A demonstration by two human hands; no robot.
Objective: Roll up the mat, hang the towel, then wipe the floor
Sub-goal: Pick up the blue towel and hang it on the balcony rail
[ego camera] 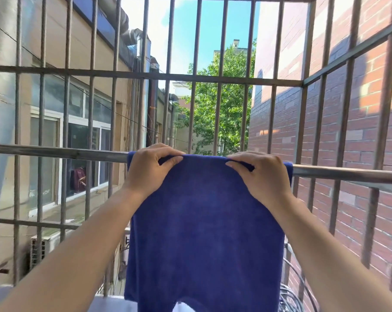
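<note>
Left hand (pixel 149 167), right hand (pixel 261 174) pinch towel (pixel 204 233) top — draped over rail (pixel 55 152).

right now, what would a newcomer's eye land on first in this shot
The blue towel draped over the metal rail at centre stands out most, hanging to the bottom edge. The left hand and right hand grip its top fold, one near each end. Beyond the window bars, a sunlit green tree shows, with a brick wall on the right.

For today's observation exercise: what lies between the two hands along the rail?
In the head view, only the towel draped over the rail; nothing else.
</note>
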